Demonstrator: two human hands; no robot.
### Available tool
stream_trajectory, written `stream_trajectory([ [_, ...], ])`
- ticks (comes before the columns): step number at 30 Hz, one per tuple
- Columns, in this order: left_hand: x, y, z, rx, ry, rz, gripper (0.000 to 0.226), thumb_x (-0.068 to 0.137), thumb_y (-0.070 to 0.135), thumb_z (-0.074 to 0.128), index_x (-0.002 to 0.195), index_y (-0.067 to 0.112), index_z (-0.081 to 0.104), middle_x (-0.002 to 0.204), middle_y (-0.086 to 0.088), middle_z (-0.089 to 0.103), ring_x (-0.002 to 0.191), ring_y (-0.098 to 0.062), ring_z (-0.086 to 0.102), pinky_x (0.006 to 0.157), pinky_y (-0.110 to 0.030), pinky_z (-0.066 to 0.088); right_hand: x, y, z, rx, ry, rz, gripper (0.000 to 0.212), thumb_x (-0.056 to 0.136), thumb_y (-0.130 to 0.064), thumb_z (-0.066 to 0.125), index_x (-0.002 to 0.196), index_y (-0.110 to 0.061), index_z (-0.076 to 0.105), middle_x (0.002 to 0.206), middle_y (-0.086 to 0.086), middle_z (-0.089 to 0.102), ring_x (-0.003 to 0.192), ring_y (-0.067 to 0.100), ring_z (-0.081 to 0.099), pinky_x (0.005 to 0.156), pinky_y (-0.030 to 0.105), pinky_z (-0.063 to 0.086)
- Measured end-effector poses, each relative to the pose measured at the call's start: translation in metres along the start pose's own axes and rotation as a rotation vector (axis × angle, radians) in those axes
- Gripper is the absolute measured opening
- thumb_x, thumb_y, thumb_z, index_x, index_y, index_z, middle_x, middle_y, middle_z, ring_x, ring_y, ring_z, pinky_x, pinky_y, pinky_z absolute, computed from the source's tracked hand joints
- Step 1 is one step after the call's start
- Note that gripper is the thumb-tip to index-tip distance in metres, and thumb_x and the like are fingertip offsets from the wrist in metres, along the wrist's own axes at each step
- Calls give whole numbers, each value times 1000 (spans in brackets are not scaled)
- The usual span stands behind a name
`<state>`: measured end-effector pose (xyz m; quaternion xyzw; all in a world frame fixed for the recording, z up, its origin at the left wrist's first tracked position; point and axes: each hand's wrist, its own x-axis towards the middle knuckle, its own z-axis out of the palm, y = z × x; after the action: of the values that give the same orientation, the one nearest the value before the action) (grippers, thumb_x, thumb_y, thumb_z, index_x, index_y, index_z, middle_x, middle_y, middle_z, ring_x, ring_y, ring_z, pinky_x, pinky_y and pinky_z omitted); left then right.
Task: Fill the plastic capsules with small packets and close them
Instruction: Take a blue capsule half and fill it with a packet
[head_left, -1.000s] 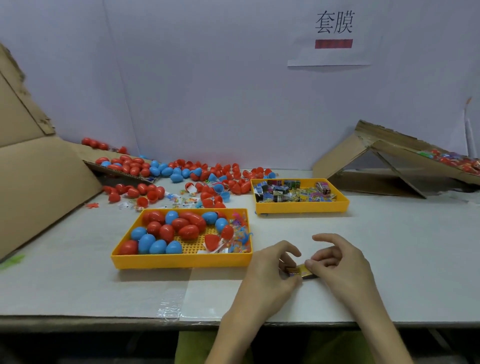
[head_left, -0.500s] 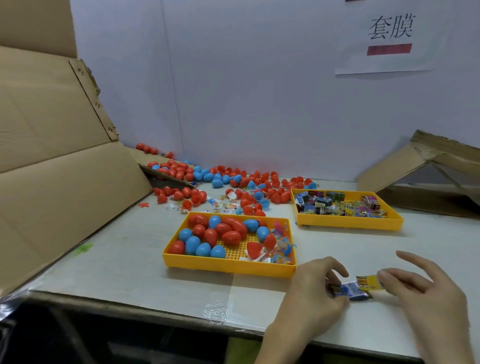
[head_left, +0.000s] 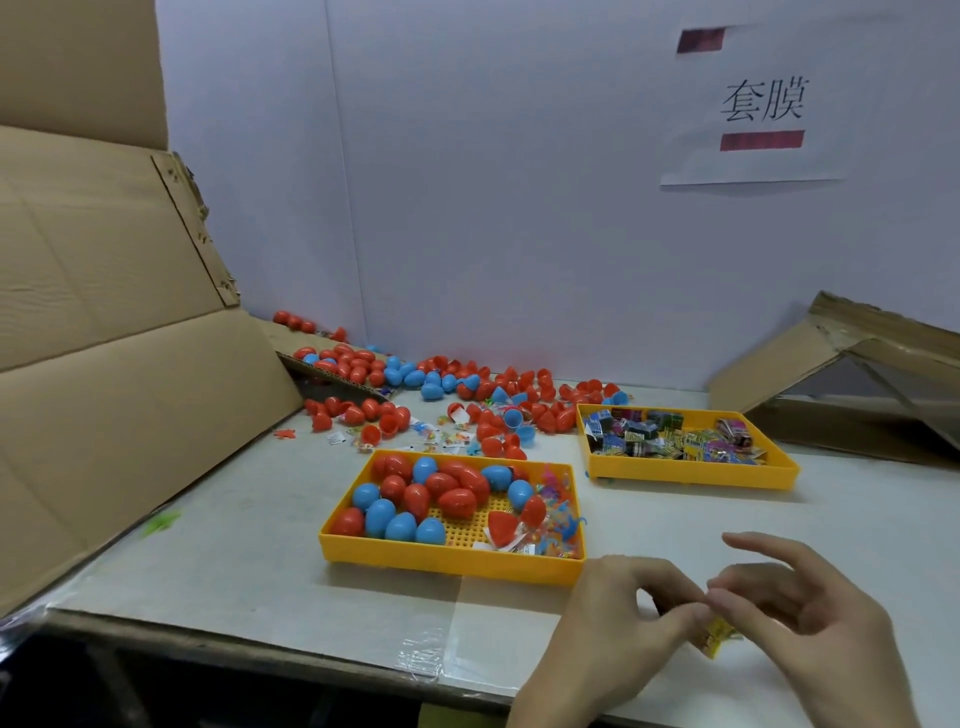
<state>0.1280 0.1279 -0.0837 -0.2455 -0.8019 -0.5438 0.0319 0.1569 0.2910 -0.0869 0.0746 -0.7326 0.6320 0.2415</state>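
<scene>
Yellow foil shows between the two hands at the near edge of the desk (head_left: 260, 545). A small packet (head_left: 719, 636) is pinched by the thumb and forefinger of the left hand (head_left: 618, 629), whose fingers (head_left: 685, 618) are curled tight on its left side. The same packet is gripped from the other side by the thumb and one finger of the right hand (head_left: 815, 629), while the remaining fingers (head_left: 753, 543) are spread and raised. Whether the packet touches the desk cannot be told, and its print is blurred.

Just beyond the left fingers, slightly to their left, a yellow tray (head_left: 452, 564) is set. Closed red and blue capsules (head_left: 457, 499) are gathered in it, with an open red half and small clear bags at its right end. Farther beyond the right fingers, a second yellow tray (head_left: 691, 475) is filled with dark and coloured packets (head_left: 675, 441). Behind both trays, loose capsules (head_left: 467, 384) are scattered against the wall. Well to the left of the fingers a cardboard sheet (head_left: 130, 389) is propped, and folded cardboard (head_left: 831, 374) is seen far beyond the right hand. A paper sign (head_left: 763, 104) is fixed to the wall above.
</scene>
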Motion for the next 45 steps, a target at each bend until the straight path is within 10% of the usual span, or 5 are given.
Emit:
stream_trajectory([
  [11, -1, -5, -1, -127, 151, 39, 6, 88, 23, 70, 86, 22, 76, 78, 12, 73, 82, -8, 68, 81, -29, 56, 3, -4, 2, 21, -26, 13, 42, 61, 3, 80, 96, -19, 72, 79, 11, 72, 66, 19, 69, 63, 21, 56],
  [20, -2, -6, -1, -190, 156, 56, 4, 84, 27, 74, 82, 24, 73, 76, 12, 70, 77, -12, 67, 75, -29, 56, 3, -3, -1, 5, -52, 21, 21, 70, 14, 74, 66, -6, 71, 67, 15, 70, 59, 17, 67, 60, 13, 52],
  [45, -3, -6, 1, -138, 91, 70, 4, 85, 24, 71, 84, 25, 67, 79, 10, 69, 75, -10, 65, 74, -33, 56, 0, -1, -8, 125, -106, 16, 27, 59, -3, 75, 83, -17, 74, 70, 16, 71, 64, 21, 68, 62, 19, 55],
])
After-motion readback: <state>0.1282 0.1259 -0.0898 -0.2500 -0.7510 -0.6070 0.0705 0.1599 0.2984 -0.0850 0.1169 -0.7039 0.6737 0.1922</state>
